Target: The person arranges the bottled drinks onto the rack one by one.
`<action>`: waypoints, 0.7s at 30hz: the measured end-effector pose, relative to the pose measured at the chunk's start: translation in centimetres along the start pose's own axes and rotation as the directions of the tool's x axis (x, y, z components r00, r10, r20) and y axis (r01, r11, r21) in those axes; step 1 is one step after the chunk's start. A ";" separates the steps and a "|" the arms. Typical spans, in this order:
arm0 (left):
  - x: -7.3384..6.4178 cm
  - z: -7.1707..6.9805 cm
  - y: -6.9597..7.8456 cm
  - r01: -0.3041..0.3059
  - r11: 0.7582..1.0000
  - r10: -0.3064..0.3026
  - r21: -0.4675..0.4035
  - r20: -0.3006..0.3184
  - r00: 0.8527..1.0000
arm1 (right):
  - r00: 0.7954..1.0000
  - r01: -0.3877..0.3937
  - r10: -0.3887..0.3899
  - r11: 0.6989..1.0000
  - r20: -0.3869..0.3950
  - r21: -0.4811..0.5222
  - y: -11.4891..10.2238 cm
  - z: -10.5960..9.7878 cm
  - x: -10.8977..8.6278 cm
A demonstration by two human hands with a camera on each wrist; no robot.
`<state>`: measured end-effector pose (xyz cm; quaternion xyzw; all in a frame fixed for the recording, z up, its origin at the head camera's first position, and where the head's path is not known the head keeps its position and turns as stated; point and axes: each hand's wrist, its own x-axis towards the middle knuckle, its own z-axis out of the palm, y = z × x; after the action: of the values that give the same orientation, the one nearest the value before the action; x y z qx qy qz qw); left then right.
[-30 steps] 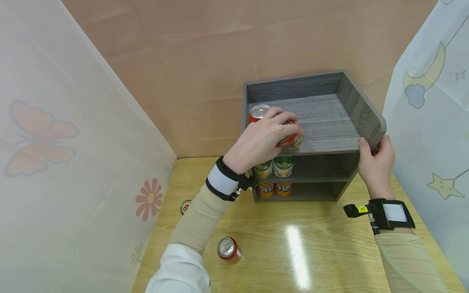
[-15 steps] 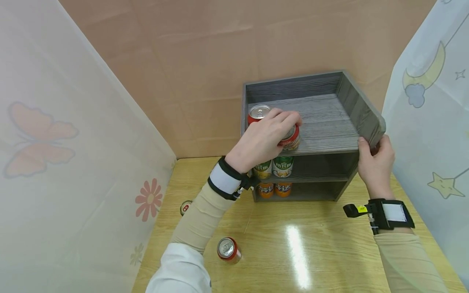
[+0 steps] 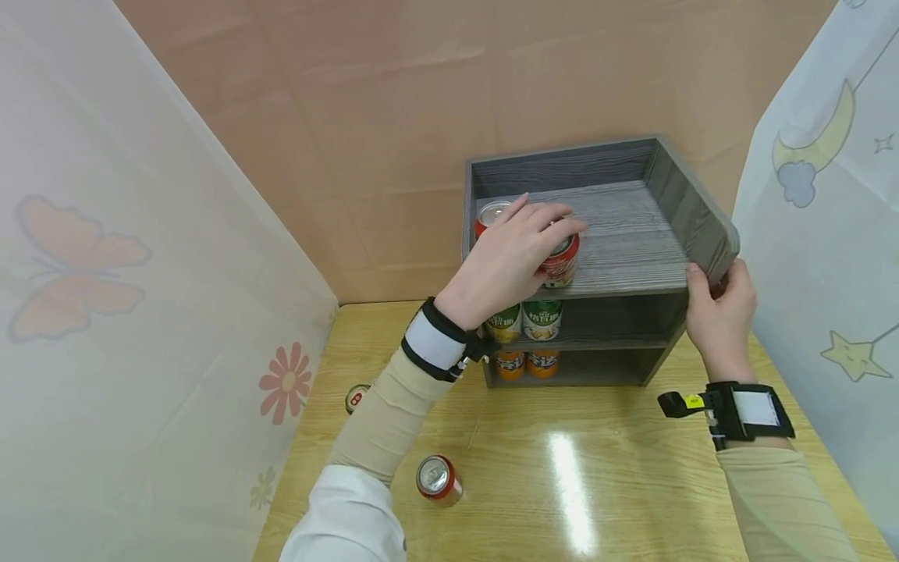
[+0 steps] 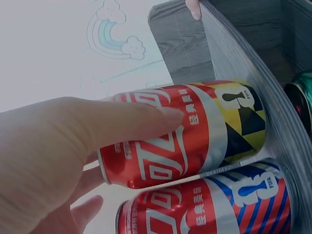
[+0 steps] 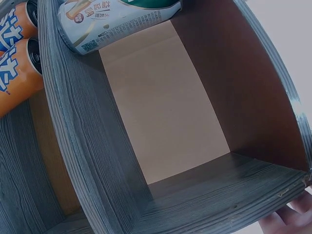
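My left hand (image 3: 506,254) holds a red cola can (image 3: 560,265) upright near the front edge of the shelf unit's (image 3: 618,234) top board. In the left wrist view the thumb lies across this can (image 4: 161,131), above its yellow-and-black checked base. A second red can (image 4: 204,209), with blue and red stripes, stands beside it, partly hidden by the hand in the head view. My right hand (image 3: 723,316) grips the front edge of the unit's right side panel, thumb inside; only fingertips (image 5: 287,219) show in the right wrist view.
Green-topped cans (image 3: 542,320) stand on the middle shelf and orange cans (image 3: 544,363) on the bottom one, both at the left. Another red can (image 3: 437,478) stands on the wooden table (image 3: 506,468). Past my left forearm lies a partly hidden can (image 3: 355,396).
The tilted red can has come upright on the top board. The left hand has shifted slightly and its fingers have spread. My right hand has stayed on the panel.
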<state>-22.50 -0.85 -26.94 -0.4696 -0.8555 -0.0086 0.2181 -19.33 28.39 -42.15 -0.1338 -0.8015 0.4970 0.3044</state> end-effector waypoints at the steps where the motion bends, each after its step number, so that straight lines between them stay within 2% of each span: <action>1: 0.0 0.0 -0.1 0.007 1.000 -0.007 0.006 0.001 1.000 | 1.000 -0.002 0.002 1.000 0.002 -0.002 0.0 0.0 0.0; 7: 0.7 0.2 -0.2 0.052 0.997 -0.054 0.050 0.048 0.997 | 1.000 0.015 -0.015 1.000 -0.010 0.006 0.0 -0.1 -0.1; 12: 1.3 0.7 -0.4 0.102 0.991 -0.110 0.084 0.099 0.989 | 1.000 0.014 -0.014 1.000 -0.005 -0.011 0.0 -0.1 -0.2; 16: 1.7 1.0 -0.5 0.121 0.989 -0.130 0.080 0.110 0.985 | 1.000 0.004 -0.004 1.000 0.003 -0.002 0.0 -0.1 -0.1; 21: 1.9 1.3 -0.5 0.129 0.988 -0.137 0.082 0.095 0.986 | 1.000 0.024 -0.024 1.000 -0.014 0.019 -0.1 -0.1 -0.1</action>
<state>-24.21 0.67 -27.30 -0.4027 -0.8945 0.0327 0.1914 -19.17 28.37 -42.11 -0.1247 -0.7961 0.5001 0.3172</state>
